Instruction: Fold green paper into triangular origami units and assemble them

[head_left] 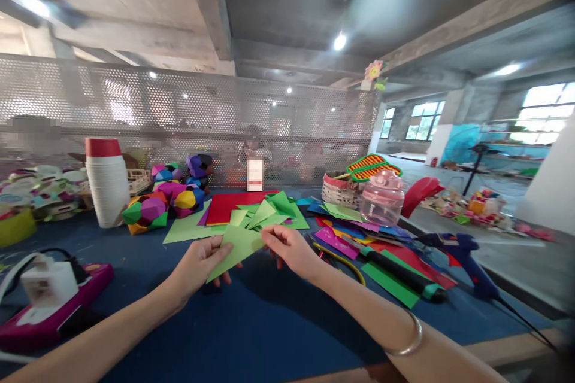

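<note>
A light green sheet of paper (238, 246) is held up above the blue table between both hands. My left hand (204, 263) pinches its left side, thumb on top and fingers underneath. At the right corner, my right hand (290, 248) grips the same sheet between thumb and fingertips. Just beyond lies a loose pile of green paper pieces (265, 213), some folded. Under and behind that pile is a red sheet (224, 203). Folded multicoloured paper balls (146, 213) sit to the left of it.
At left stand a stack of paper cups (106, 191) and a purple power strip (96, 281) with a white plug. At right are a clear bottle (381, 200), a woven basket (336, 191), a black-handled cutter (404, 272) and a blue glue gun (471, 263). A perforated metal screen (193, 108) rises behind.
</note>
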The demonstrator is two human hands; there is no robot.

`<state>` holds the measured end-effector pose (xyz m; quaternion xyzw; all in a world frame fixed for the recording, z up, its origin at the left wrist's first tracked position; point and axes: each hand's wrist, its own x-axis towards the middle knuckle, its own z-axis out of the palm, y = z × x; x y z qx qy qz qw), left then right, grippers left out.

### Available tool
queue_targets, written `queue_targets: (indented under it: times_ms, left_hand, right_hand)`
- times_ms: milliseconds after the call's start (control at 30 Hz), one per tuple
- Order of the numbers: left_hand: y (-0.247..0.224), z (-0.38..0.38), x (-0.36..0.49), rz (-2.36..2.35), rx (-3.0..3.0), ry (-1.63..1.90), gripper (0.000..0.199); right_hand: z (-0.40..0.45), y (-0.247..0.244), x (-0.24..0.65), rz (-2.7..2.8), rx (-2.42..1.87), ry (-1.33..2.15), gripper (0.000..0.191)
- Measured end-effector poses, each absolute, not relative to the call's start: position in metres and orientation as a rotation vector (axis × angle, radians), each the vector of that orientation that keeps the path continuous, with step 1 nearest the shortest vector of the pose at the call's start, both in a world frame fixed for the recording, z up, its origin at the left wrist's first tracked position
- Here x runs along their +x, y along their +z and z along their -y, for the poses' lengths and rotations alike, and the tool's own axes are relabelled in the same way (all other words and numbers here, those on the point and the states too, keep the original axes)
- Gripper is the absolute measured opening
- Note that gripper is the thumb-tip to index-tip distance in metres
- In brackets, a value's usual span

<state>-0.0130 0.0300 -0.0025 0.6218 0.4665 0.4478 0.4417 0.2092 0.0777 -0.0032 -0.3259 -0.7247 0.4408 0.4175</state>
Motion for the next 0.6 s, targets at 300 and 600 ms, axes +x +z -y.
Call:
queue_targets:
  times_ms: [300,600]
  left_hand:
    - [0.002,-0.023,-0.011,-1.056,1.362,1.038,0.060]
    - [0.000,-0.023,-0.012,-0.897,1.321,0.986,0.052]
  right_hand:
    - [-0.090,-0.008,0.215,1.920,-0.825,0.973,0.026]
    - [-0.087,-0.007,0.214,1.929,-0.854,0.936,0.030]
